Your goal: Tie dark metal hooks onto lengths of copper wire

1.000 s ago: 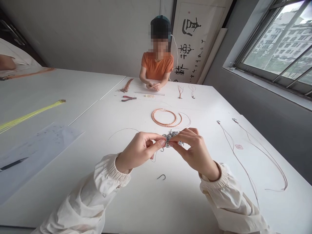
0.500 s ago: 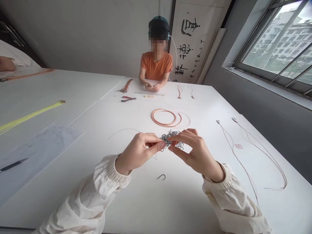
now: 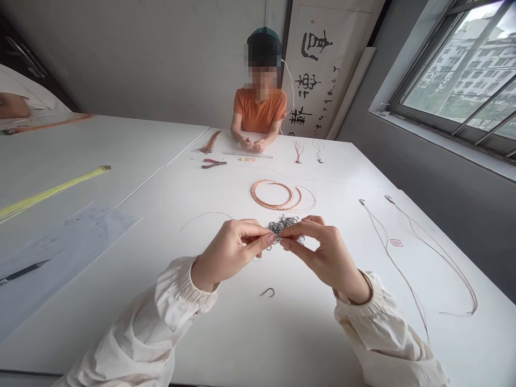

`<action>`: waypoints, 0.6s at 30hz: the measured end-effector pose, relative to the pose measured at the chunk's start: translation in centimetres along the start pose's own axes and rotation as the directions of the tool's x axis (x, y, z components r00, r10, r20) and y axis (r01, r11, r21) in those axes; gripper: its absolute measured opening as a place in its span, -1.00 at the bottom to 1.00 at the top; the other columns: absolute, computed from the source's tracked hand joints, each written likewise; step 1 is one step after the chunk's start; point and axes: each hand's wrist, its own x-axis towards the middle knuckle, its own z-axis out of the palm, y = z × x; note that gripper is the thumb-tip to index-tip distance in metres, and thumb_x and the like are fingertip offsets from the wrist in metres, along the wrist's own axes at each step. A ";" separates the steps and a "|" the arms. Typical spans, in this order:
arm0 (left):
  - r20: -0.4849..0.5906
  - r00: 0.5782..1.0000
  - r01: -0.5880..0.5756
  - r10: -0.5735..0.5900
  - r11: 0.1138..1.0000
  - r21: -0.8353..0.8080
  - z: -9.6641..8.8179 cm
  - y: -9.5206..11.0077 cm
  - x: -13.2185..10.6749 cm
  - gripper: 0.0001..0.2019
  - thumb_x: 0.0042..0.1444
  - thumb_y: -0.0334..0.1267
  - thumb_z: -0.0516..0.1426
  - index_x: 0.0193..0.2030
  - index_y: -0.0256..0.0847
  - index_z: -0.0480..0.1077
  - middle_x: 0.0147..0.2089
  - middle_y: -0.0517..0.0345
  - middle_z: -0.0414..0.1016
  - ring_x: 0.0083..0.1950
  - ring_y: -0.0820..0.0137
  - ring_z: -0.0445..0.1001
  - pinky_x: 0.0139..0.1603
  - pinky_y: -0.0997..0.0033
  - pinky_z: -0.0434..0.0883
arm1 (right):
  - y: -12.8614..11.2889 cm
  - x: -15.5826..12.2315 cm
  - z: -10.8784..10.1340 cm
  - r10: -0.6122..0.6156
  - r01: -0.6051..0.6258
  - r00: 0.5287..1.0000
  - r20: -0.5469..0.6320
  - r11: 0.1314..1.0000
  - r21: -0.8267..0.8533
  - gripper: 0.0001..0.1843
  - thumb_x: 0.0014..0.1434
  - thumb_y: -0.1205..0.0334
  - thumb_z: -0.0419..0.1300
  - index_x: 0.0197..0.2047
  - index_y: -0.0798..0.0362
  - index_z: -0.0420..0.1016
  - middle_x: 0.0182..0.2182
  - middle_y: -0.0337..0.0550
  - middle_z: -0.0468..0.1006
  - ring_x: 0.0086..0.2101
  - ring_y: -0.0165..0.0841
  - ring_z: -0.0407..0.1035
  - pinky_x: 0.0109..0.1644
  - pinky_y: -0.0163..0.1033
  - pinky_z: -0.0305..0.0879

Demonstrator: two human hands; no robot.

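Observation:
A tangled clump of small dark metal hooks [image 3: 284,228] sits between my hands, just above the white table [image 3: 306,333]. My left hand [image 3: 234,252] pinches its left side between thumb and fingers. My right hand [image 3: 326,250] pinches its right side. A single loose hook [image 3: 267,292] lies on the table below my hands, touching neither. A thin dark wire [image 3: 205,215] curves across the table beyond my left hand.
Beyond my hands lies a coil of copper wire [image 3: 272,194], with pliers [image 3: 213,163] and a ruler [image 3: 248,156] further back. A seated person in an orange shirt [image 3: 260,110] works at the far edge. Long thin cords [image 3: 419,252] lie to the right; a yellow-green bundle [image 3: 52,193] and a knife on a clear sheet [image 3: 68,247] lie left.
Both hands stay on the hook clump, with only small shifts of the fingers. The head view has moved slightly.

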 end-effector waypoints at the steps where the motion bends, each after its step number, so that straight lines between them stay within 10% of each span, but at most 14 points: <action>1: 0.005 1.000 0.003 -0.003 1.000 -0.009 0.0 0.0 0.0 -0.76 0.25 -0.18 0.16 -0.32 -0.26 0.59 -0.40 0.13 0.43 -0.43 0.49 0.39 -0.38 0.50 0.46 | 0.0 0.0 0.0 -0.009 0.009 1.000 0.002 1.000 0.002 -0.92 0.21 0.32 0.29 -0.23 -0.07 0.56 -0.41 -0.30 0.61 -0.36 -0.33 0.44 0.03 -0.05 0.19; 18: 0.136 0.989 0.043 -0.050 0.997 0.057 -0.9 0.4 -0.1 -0.78 0.23 -0.18 0.16 -0.29 -0.28 0.56 -0.42 0.13 0.43 -0.39 0.45 0.36 -0.36 0.46 0.33 | 0.0 -0.1 -0.6 -0.148 0.154 0.984 0.102 0.986 -0.060 -0.89 0.22 0.37 0.29 -0.21 -0.04 0.56 -0.41 -0.35 0.61 -0.38 -0.43 0.42 0.11 -0.09 0.08</action>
